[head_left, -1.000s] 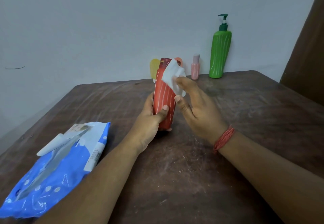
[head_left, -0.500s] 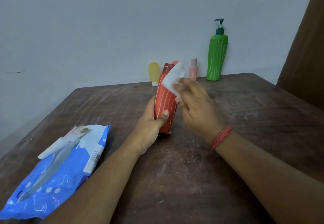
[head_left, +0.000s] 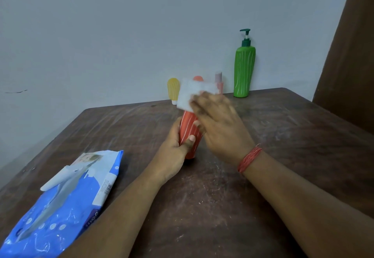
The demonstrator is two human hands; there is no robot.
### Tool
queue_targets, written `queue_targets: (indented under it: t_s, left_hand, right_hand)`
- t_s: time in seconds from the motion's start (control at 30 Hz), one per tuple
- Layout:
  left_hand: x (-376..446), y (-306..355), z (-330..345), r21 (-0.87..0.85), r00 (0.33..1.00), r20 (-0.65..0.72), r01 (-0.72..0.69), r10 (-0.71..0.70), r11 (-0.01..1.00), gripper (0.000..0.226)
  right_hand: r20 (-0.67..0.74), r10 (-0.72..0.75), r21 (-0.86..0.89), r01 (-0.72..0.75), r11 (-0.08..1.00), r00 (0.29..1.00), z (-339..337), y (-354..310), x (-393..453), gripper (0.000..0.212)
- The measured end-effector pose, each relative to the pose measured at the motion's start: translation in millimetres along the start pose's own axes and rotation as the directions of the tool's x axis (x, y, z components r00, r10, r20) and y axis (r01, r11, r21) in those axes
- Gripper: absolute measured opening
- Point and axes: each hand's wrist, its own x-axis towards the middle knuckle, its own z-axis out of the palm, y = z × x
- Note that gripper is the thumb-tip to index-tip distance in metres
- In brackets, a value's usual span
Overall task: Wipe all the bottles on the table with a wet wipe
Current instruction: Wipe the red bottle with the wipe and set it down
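Red bottle (head_left: 189,134): upright on the counter (head_left: 263,156), near its middle, base resting on the wood, as it was half a second ago.
Left hand (head_left: 174,152): wrapped round the bottle's lower half, thumb across the front; grip unchanged.
Right hand (head_left: 218,124): fingers pinch the wet wipe (head_left: 192,94) against the bottle's top; blurred. It has climbed from the bottle's shoulder to the cap since the earlier frame.
Wet wipe: now spread wider, covering the bottle's top and part of the small pink bottle (head_left: 219,81) behind.
Other bottles: yellow bottle (head_left: 173,90) and green pump bottle (head_left: 244,67) stand at the far edge by the wall, unmoved.
Wipes pack (head_left: 60,203): blue, lying at the near left, flap open.
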Motion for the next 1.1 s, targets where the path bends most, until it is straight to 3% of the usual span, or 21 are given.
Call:
queue_targets:
  t_s: [0.03, 0.13, 0.27, 0.37, 0.47, 0.6, 0.7, 0.83, 1.1]
  left_hand:
    - [0, 0, 0, 0.003, 1.000, 0.003, 0.000, 0.000, 1.000, 0.059]
    - [0, 1, 0, 0.062, 1.000, 0.024, -0.006, 0.004, 0.998, 0.061]
    - [2, 0, 0, 0.031, 1.000, 0.002, 0.009, -0.009, 0.999, 0.061]
    - [2, -2, 0, 0.046, 1.000, 0.004, 0.017, -0.017, 0.999, 0.061]
    - [2, -2, 0, 0.023, 0.999, -0.004, 0.033, -0.033, 0.999, 0.061]
    - [2, 0, 1, 0.067, 0.999, 0.014, 0.034, -0.035, 0.997, 0.062]
    - [2, 1, 1, 0.050, 0.999, 0.002, 0.037, -0.037, 0.998, 0.062]
    - [1, 3, 2, 0.121, 0.999, 0.032, 0.021, -0.025, 0.992, 0.062]
    - [2, 1, -1, 0.033, 0.999, 0.005, 0.049, -0.049, 0.998, 0.062]
  right_hand:
    - [0.000, -0.012, -0.012, 0.012, 1.000, 1.000, 0, 1, 0, 0.046]
    - [-0.068, 0.145, 0.050, -0.142, 0.989, 0.987, -5, 4, 3, 0.045]
    - [-0.040, 0.025, 0.048, -0.023, 0.999, 0.999, -2, 3, -1, 0.041]
    - [-0.090, 0.117, 0.098, -0.108, 0.989, 0.989, -2, 5, -1, 0.040]
    - [-0.062, 0.027, 0.120, -0.019, 0.993, 0.998, 3, 4, -4, 0.038]
    - [-0.145, 0.148, 0.180, -0.121, 0.976, 0.978, 0, 12, -1, 0.019]
    - [-0.081, 0.000, 0.178, 0.014, 0.984, 0.997, -1, 5, -4, 0.016]
    - [-0.171, 0.208, 0.177, -0.178, 0.968, 0.963, -6, 15, 0, 0.025]
    - [-0.070, 0.085, 0.136, -0.075, 0.988, 0.994, -3, -5, -2, 0.029]
